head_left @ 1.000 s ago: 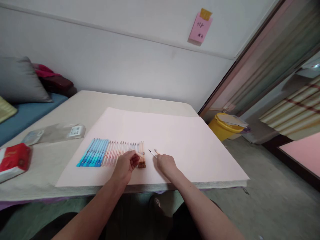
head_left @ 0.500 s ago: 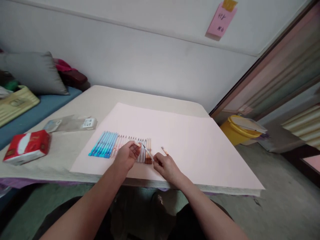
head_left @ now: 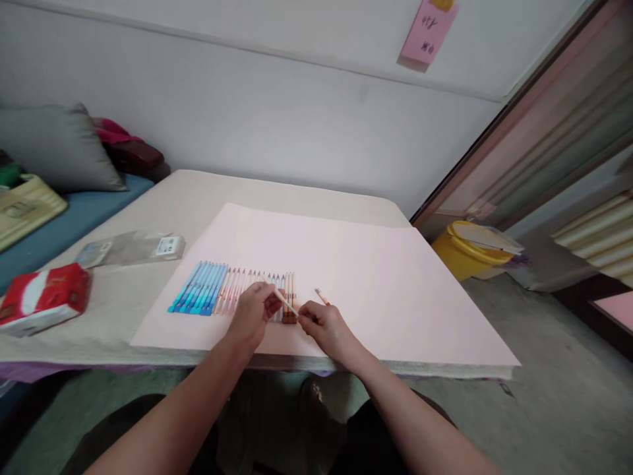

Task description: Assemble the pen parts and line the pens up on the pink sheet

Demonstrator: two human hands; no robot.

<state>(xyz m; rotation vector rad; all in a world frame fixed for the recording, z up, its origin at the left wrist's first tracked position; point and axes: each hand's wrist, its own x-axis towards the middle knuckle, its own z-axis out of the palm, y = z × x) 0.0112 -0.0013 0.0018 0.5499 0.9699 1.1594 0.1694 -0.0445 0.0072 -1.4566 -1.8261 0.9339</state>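
Note:
A slim pale pen [head_left: 288, 305] slants between my two hands, over the right part of a row of pens. My left hand [head_left: 252, 309] pinches its upper end. The fingers of my right hand [head_left: 322, 323] are closed on its lower end. Beyond my right hand sticks out an orange-brown pen [head_left: 322, 296]; whether it lies on the sheet or is in the hand, I cannot tell. Blue pens [head_left: 200, 289] lie side by side at the left of the row, then pinkish-white pens [head_left: 229, 290], and brown-ended pens [head_left: 290, 310] at the right. My left hand hides part of the row.
The pink sheet [head_left: 366, 277] covers much of the cloth-topped table [head_left: 163, 198]. At the left lie a red tissue pack [head_left: 44, 297] and a clear plastic wrapper [head_left: 131, 249]. A yellow bin [head_left: 457, 254] stands on the floor at the right. Behind the table rises a wall.
The pen's dark tip, bare between my hands before, is now hidden at my left fingers, where a small white piece was held. My hands are closer together. The view has shifted slightly.

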